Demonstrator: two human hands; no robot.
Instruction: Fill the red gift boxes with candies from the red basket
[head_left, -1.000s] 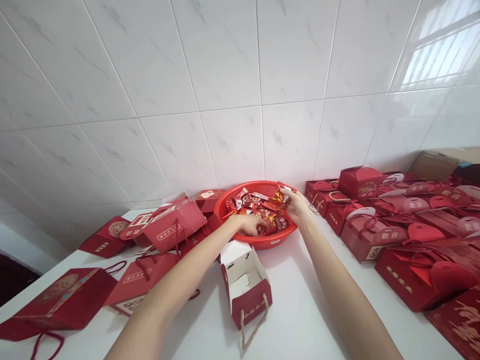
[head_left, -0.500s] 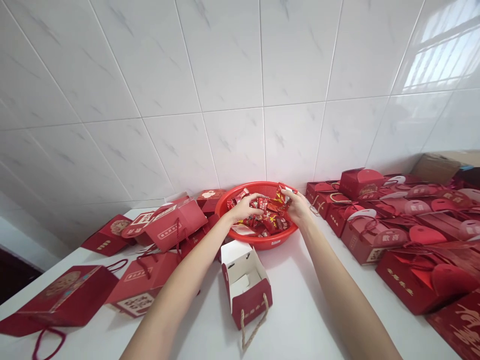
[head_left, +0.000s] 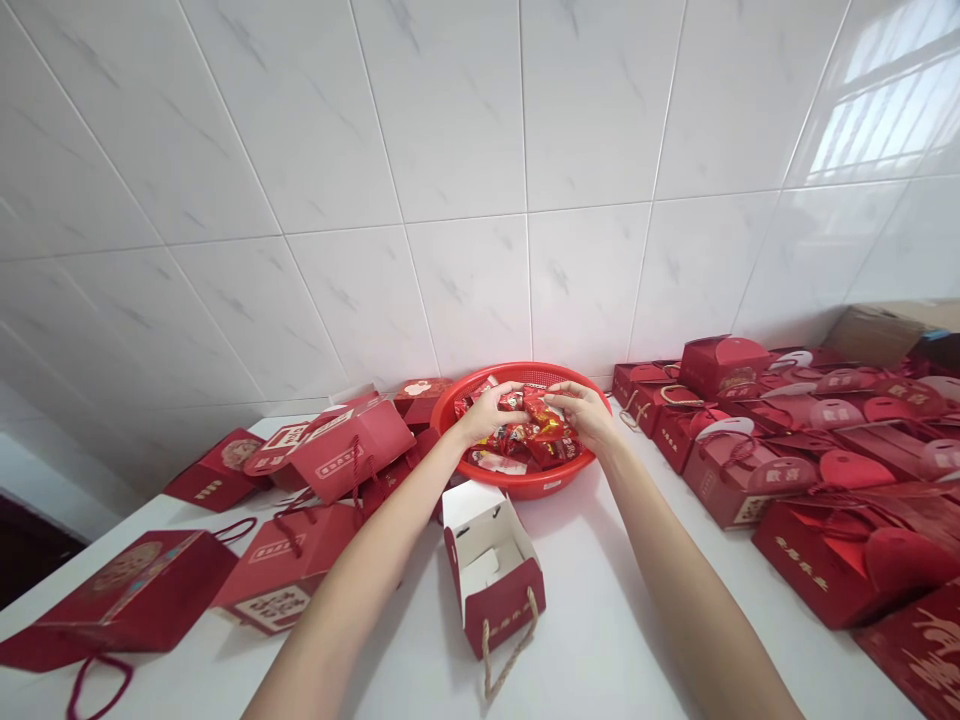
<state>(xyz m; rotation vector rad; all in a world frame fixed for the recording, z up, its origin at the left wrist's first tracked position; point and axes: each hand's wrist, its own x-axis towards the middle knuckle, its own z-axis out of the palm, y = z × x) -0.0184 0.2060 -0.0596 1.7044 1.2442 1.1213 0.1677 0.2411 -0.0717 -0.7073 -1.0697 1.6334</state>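
Observation:
A red plastic basket (head_left: 525, 487) against the wall holds a heap of red and gold wrapped candies (head_left: 555, 447). Over its left half, my left hand (head_left: 489, 412) has its fingers curled round red packets, which they partly hide. My right hand (head_left: 585, 410) reaches in from the right, its thumb and fingers closed on a shiny red wrapped candy (head_left: 538, 405). Just in front of the basket stands an open gift box (head_left: 504, 610), dark red outside and white inside, with a small white piece in it and a rope handle hanging toward me.
Several red gift boxes (head_left: 352, 445) lie at angles on the left of the white table (head_left: 585, 620). Closed red boxes (head_left: 742, 475) stand in rows on the right. A cardboard box (head_left: 870, 335) is at the far right, by the tiled wall (head_left: 465, 290).
My right hand has moved left from the basket's right rim, toward my left hand, over the candies. My left hand has stayed nearly in place.

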